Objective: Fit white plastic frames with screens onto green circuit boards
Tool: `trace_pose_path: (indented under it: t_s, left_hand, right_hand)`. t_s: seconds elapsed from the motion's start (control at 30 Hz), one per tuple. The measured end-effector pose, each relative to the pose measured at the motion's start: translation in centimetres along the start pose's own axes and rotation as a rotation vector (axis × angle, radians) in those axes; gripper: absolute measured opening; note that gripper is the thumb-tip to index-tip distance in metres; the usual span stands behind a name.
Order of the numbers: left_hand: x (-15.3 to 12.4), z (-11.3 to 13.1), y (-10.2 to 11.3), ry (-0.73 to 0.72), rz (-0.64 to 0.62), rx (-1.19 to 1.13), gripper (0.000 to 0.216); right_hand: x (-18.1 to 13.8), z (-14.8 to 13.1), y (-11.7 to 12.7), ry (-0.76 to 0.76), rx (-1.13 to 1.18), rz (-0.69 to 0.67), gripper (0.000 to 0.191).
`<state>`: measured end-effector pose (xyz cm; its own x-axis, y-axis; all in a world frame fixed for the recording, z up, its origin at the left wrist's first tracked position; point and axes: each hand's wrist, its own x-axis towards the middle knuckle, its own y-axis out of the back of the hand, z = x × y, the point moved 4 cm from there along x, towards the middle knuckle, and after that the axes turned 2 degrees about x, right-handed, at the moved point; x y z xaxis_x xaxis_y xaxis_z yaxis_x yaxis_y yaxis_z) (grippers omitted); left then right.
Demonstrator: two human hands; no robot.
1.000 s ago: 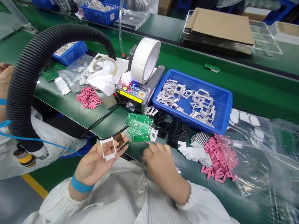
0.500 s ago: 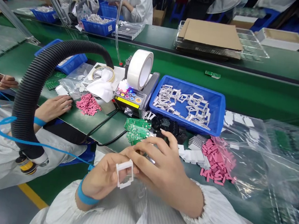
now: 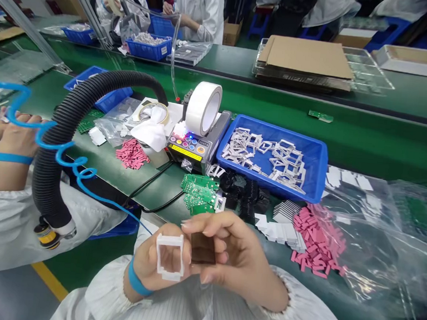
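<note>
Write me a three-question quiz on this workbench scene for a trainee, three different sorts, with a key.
1. True or false: the left hand holds a green circuit board.

2. Multiple choice: what does the right hand hold?
A: a thin pink strip
B: a flat, dark brown rectangular piece
C: a thick roll of white tape

3. Fill in: in the blue, rectangular plastic tray nearest the hands lie many loose ______.

Key:
1: False; it holds a white, open rectangular frame.
2: B.
3: white frames.
</note>
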<state>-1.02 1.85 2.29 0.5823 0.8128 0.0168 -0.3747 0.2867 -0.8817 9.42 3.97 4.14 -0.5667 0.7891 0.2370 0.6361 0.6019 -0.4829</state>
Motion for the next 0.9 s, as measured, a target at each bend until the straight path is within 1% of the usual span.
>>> trace_pose_path:
  t_s: [0.07, 0.1, 0.13, 0.23, 0.3, 0.33, 0.4, 0.5, 0.7, 0.9]
  left_hand:
    - [-0.1, 0.1, 0.0, -0.034, 0.014, 0.046, 0.033]
    - [-0.3, 0.2, 0.0, -0.054, 0.034, 0.091, 0.032]
    - [-0.4, 0.3, 0.1, -0.069, 0.047, 0.155, 0.032]
    - [-0.9, 0.8, 0.2, -0.132, 0.045, 0.407, 0.033]
    - [-1.2, 1.1, 0.1, -0.169, 0.031, 0.569, 0.034]
    - [-1.3, 1.2, 0.0, -0.182, 0.018, 0.63, 0.034]
    - [-1.6, 1.3, -0.1, -0.206, -0.009, 0.713, 0.035]
    - [-1.7, 1.3, -0.3, -0.224, -0.043, 0.761, 0.036]
    - [-1.5, 1.2, -0.2, -0.236, -0.044, 0.786, 0.042]
    - [-1.3, 1.2, 0.0, -0.239, -0.064, 0.783, 0.042]
  right_hand:
    - [-0.1, -0.6, 0.3, 0.012, -0.156, 0.021, 0.041]
    - [-0.2, -1.1, 0.5, 0.032, -0.26, 0.053, 0.038]
    - [-0.3, -1.7, 0.7, 0.065, -0.383, 0.095, 0.032]
    - [-0.4, -3.8, 0.6, 0.21, -0.83, 0.199, 0.003]
    - [-0.4, -4.7, 0.1, 0.276, -1.073, 0.211, 0.008]
    - [-0.4, -5.0, -0.1, 0.292, -1.147, 0.211, 0.01]
    - [-0.4, -5.3, -0.3, 0.298, -1.22, 0.22, 0.011]
    - [-0.5, -5.3, -0.4, 0.279, -1.252, 0.225, 0.01]
    - [-0.5, -4.9, -0.1, 0.261, -1.265, 0.247, 0.012]
    - [-0.6, -4.5, 0.0, 0.245, -1.27, 0.263, 0.013]
